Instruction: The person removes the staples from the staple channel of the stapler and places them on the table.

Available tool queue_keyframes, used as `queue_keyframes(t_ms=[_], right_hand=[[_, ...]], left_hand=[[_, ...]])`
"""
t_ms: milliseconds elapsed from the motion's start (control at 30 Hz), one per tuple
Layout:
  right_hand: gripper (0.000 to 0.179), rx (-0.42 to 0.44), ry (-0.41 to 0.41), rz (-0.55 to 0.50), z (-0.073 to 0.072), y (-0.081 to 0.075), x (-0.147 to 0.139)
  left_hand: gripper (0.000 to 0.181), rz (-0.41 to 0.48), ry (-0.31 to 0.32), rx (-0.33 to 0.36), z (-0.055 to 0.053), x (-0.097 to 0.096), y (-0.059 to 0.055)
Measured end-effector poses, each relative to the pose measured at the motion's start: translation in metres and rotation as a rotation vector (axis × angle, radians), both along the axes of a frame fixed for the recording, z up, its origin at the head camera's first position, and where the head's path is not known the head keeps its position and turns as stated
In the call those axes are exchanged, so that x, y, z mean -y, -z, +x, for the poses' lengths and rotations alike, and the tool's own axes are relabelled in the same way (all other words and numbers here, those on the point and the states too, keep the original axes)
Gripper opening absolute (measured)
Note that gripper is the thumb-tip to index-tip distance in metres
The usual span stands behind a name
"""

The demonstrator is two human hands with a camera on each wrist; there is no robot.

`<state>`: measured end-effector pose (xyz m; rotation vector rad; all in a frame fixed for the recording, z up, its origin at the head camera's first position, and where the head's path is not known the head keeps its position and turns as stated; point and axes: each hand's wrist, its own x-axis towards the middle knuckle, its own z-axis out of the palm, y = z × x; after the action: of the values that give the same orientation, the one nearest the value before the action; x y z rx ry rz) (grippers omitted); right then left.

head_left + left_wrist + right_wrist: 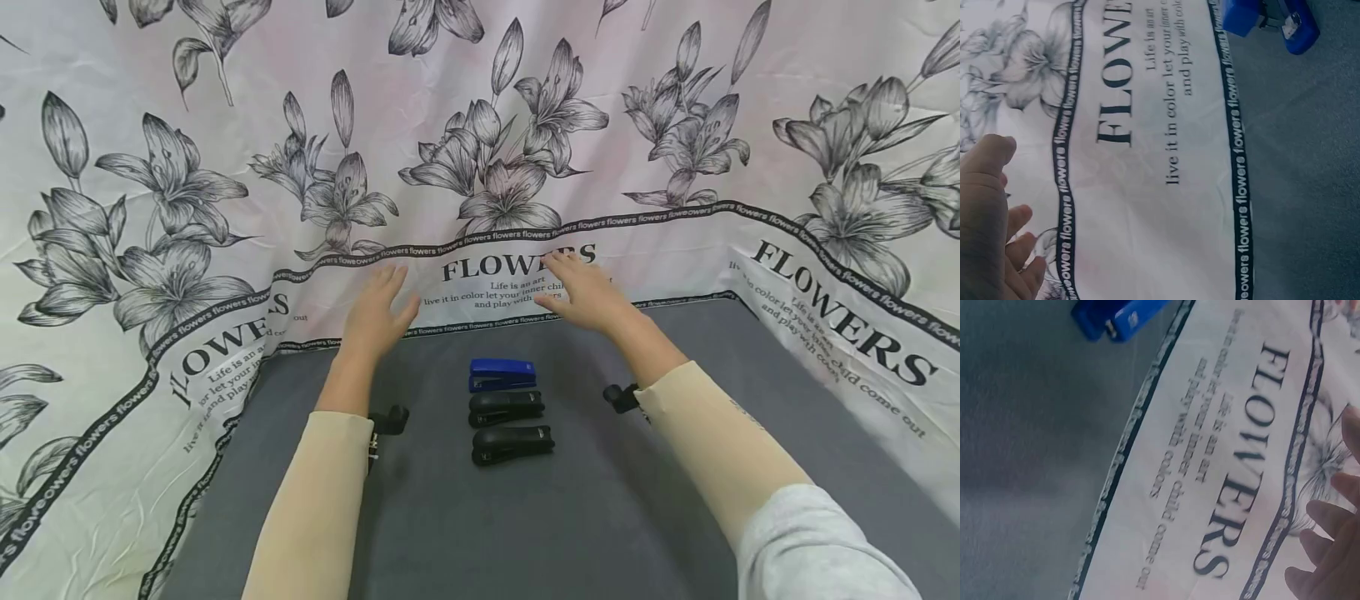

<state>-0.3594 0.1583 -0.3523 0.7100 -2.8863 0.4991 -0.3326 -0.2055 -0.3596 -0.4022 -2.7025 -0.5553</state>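
Note:
Three staplers lie in a column on the grey table (450, 517): a blue stapler (502, 375) farthest back, a black stapler (506, 407) in the middle, and another black stapler (513, 444) nearest. My left hand (377, 314) is held up beyond them to the left, fingers straight, holding nothing. To the right my right hand (587, 292) is raised likewise, fingers spread and nothing in it. In the left wrist view the blue stapler (1297, 22) shows at the top right, well away from the left hand (997, 219). It also appears at the top of the right wrist view.
A white cloth (495, 287) printed with flowers and lettering hangs behind the table and along both sides. Each wrist wears a small black camera mount (393, 419), near the sleeve end.

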Motion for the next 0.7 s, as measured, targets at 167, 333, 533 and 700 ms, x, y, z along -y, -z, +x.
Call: queue_keyframes(t_ms=[167, 333, 533, 700], right_hand=[[0.075, -0.018, -0.054, -0.041, 0.011, 0.001, 0.009], [0.061, -0.071, -0.125, -0.116, 0.024, 0.000, 0.020], [0.046, -0.139, -0.183, -0.202, 0.035, 0.006, 0.036], [0.038, -0.110, -0.206, -0.286, 0.041, 0.020, 0.047]], left_hand=[[0.059, 0.084, 0.042, -0.058, 0.010, 0.001, 0.004], [0.057, 0.193, 0.097, -0.107, 0.020, -0.004, 0.010], [0.053, 0.300, 0.162, -0.165, 0.028, -0.014, 0.023], [0.049, 0.384, 0.208, -0.168, 0.033, -0.025, 0.037]])
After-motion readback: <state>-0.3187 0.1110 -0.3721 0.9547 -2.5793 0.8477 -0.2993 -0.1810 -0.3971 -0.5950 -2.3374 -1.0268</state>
